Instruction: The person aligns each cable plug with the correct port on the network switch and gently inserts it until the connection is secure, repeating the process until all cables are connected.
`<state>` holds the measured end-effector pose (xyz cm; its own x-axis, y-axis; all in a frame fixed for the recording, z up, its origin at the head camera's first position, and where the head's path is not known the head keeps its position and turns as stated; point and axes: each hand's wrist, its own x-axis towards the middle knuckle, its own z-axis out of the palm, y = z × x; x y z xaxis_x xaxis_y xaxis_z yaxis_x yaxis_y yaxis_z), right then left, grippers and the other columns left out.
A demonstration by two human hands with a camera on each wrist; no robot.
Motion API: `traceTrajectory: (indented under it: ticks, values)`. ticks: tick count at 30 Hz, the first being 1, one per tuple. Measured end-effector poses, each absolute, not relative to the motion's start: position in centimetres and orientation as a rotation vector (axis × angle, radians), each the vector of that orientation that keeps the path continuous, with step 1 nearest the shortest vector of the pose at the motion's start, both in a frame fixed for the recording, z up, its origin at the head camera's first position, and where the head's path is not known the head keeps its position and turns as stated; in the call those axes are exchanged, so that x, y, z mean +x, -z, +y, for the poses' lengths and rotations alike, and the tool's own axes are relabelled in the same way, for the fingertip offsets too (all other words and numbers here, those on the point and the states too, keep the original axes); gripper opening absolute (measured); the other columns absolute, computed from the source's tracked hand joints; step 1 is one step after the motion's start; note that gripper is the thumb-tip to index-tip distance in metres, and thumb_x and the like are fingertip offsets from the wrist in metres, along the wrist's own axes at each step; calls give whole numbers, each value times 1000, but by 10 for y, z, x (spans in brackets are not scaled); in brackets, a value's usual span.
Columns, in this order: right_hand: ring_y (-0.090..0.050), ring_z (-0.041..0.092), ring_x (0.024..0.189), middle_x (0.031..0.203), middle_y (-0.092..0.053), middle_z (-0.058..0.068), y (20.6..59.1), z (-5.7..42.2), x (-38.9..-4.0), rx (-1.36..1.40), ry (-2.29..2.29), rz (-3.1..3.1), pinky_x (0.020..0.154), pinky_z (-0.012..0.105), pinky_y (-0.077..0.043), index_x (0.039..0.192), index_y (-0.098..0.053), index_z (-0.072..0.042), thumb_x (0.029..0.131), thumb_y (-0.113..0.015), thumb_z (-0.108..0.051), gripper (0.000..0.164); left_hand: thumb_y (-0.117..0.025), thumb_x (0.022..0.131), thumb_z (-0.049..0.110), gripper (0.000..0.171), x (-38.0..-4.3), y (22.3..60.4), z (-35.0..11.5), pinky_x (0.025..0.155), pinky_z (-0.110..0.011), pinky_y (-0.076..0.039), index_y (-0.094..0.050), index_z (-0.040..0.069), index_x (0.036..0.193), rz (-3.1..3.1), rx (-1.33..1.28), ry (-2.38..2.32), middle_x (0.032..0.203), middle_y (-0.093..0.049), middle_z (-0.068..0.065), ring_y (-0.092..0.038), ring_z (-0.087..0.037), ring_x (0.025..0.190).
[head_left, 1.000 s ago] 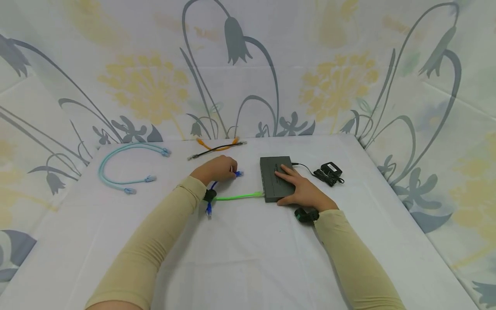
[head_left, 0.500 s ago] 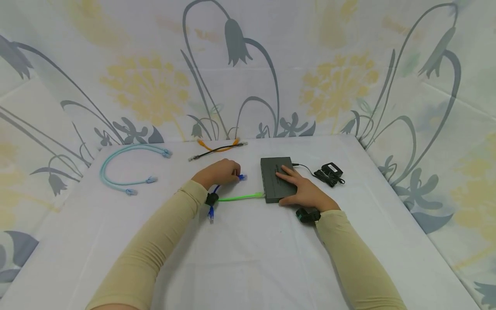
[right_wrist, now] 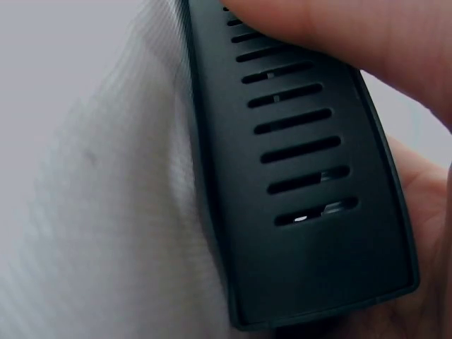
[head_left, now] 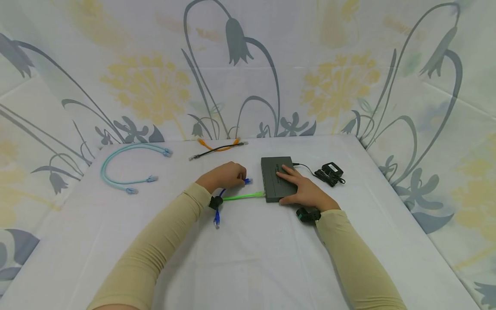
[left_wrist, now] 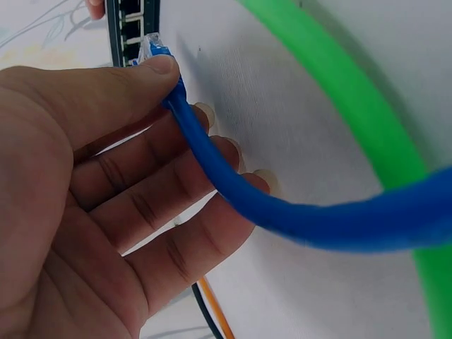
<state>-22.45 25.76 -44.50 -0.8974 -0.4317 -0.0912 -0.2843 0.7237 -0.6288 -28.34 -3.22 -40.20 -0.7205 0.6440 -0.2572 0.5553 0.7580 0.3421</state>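
My left hand point(head_left: 224, 175) pinches a blue Ethernet cable point(left_wrist: 212, 159) just behind its clear plug point(left_wrist: 152, 46), between thumb and forefinger. The other fingers lie loosely bent beneath the cable. In the left wrist view the plug points at the row of ports point(left_wrist: 132, 32) on a dark grey network switch point(head_left: 275, 187); a gap shows between them in the head view. The cable's other plug point(head_left: 217, 221) hangs below the left wrist. My right hand point(head_left: 306, 191) rests on the switch with spread, straight fingers, its thumb point(right_wrist: 353, 42) against the vented side.
A green cable point(head_left: 244, 196) sits in the switch's near port. A black power adapter point(head_left: 329, 172) is connected behind it, to the right. Orange point(head_left: 222, 149) and black point(head_left: 209, 152) cables cross at the back. Light-blue cables point(head_left: 104, 165) lie at the left.
My left hand has moved right and slightly toward me, bringing the blue cable's plug closer to the switch. My right hand has stayed on the switch.
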Motion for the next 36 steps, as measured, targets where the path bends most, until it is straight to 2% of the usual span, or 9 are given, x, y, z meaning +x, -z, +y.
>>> traceTrajectory:
  ticks: [8,18,36]
  values:
    - [-6,33,151,164,-5,-13,445,258,-224,-564,926,2702,113,63,-23,152,-30,-36,71,-81,-53,97,-61,96,21,17,-278,402,-27,73,-28,-50,-69,10,106,2589,934,-350,95,-67,-3,-58,-14,78]
    - [-5,32,151,163,-4,-15,447,259,-224,-555,952,2686,113,63,-23,151,-30,-37,72,-80,-53,95,-63,95,21,14,-271,403,-19,71,-28,-49,-69,10,102,2571,998,-373,90,-66,-2,-56,-13,74]
    - [-6,32,152,163,-4,-15,447,259,-226,-564,940,2694,114,62,-23,151,-30,-38,72,-80,-54,95,-62,95,24,16,-265,407,-10,76,-28,-51,-69,12,103,2566,1047,-355,91,-67,1,-58,-12,79]
